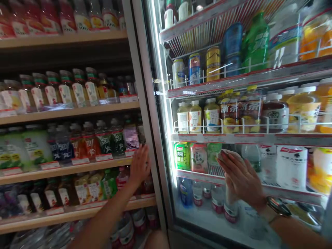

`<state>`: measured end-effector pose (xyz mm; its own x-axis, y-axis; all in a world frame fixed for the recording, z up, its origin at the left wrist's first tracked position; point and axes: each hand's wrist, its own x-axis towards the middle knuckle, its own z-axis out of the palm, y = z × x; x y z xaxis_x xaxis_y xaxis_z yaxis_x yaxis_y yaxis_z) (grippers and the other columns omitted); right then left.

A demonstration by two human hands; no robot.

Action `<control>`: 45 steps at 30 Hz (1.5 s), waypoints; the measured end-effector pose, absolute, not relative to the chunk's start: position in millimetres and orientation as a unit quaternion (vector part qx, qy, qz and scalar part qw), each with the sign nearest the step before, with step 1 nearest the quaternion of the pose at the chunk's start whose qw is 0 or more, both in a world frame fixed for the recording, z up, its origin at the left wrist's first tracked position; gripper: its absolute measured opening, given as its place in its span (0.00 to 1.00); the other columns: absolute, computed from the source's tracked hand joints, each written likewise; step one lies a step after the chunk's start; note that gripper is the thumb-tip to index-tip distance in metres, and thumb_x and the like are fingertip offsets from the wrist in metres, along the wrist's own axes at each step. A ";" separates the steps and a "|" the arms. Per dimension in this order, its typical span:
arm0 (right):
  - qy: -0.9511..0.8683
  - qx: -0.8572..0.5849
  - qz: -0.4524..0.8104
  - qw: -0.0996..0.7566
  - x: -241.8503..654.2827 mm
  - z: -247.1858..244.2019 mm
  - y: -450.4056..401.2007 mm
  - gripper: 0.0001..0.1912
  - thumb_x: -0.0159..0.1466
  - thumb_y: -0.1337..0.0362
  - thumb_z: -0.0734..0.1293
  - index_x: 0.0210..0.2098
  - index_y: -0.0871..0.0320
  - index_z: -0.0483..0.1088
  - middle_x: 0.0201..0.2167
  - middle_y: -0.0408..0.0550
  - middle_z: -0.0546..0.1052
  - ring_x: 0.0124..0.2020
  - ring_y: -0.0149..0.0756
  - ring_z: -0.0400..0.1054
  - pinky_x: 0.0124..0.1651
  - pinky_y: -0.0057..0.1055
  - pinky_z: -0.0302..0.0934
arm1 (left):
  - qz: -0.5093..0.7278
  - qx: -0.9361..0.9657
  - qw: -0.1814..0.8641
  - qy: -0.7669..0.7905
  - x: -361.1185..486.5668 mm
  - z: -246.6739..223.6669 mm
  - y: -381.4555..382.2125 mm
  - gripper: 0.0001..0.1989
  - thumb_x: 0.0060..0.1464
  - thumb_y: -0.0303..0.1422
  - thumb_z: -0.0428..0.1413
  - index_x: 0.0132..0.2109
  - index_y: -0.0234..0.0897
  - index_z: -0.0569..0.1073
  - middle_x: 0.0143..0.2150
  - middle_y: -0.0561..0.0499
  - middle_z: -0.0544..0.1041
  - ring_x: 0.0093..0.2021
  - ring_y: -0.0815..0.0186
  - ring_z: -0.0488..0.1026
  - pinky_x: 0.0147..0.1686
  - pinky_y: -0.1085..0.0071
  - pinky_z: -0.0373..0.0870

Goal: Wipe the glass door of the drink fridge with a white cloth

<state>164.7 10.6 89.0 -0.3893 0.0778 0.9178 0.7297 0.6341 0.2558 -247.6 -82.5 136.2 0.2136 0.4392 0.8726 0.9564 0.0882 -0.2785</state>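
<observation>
The fingers of my left hand are spread wide and hold nothing. At about 8 o'clock they sit just beside the dark door frame, below a bottle with a blurred label, though I cannot tell whether they touch anything. The fingers of my right hand are also open and lie nearly flat at about 4 o'clock, with a pale crumpled cloth pressed under them against the glass door of the lit drinks cooler. The flat hand seems to keep the cloth pinned there without gripping it. A watch sits on that wrist. Behind the glass, white wire rails probably stop the bottles and cans from sliding forward. At 9 o'clock, wooden shelves carry rows of bottled drinks, with red-edged price tags along the front, likely placed there so they can be read.
</observation>
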 end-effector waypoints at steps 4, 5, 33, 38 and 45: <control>-0.759 -0.269 -0.326 0.495 162.0 88.5 9.6 0.31 0.69 0.65 0.56 0.71 0.46 0.48 0.64 0.46 0.67 0.65 0.42 0.60 0.71 0.47 0.39 | -0.173 -0.589 0.455 -0.645 -333.1 186.2 -79.2 0.30 0.63 0.33 0.39 0.71 0.32 0.49 0.68 0.40 0.62 0.70 0.52 0.54 0.66 0.47 0.50; -0.758 -0.268 -0.328 0.496 161.6 88.6 9.5 0.31 0.69 0.65 0.56 0.71 0.46 0.48 0.64 0.47 0.67 0.65 0.42 0.60 0.71 0.47 0.39 | -0.129 -0.602 0.441 -0.654 -347.1 196.5 -78.6 0.30 0.63 0.32 0.38 0.70 0.32 0.51 0.68 0.41 0.63 0.70 0.51 0.55 0.66 0.47 0.50; -0.773 -0.259 -0.379 0.438 171.5 88.4 8.5 0.35 0.67 0.69 0.58 0.72 0.53 0.44 0.65 0.49 0.66 0.66 0.40 0.59 0.71 0.46 0.38 | -0.356 -0.718 0.440 -0.404 -40.8 138.7 -13.4 0.37 0.65 0.38 0.45 0.72 0.34 0.35 0.74 0.42 0.47 0.74 0.55 0.37 0.69 0.51 0.48; -0.776 -0.256 -0.377 0.435 174.5 72.6 7.8 0.33 0.67 0.69 0.58 0.70 0.54 0.50 0.64 0.49 0.67 0.67 0.38 0.58 0.72 0.44 0.37 | -0.382 -0.688 0.467 -0.404 -34.0 122.2 7.5 0.36 0.65 0.40 0.45 0.72 0.33 0.39 0.72 0.41 0.51 0.74 0.54 0.39 0.69 0.50 0.46; -0.772 -0.288 -0.383 0.417 170.7 42.5 1.8 0.33 0.67 0.74 0.55 0.70 0.54 0.51 0.65 0.49 0.66 0.68 0.38 0.55 0.73 0.45 0.36 | -0.392 -0.680 0.466 -0.409 -34.0 117.3 7.6 0.36 0.64 0.38 0.46 0.72 0.33 0.40 0.72 0.41 0.52 0.74 0.54 0.40 0.70 0.51 0.44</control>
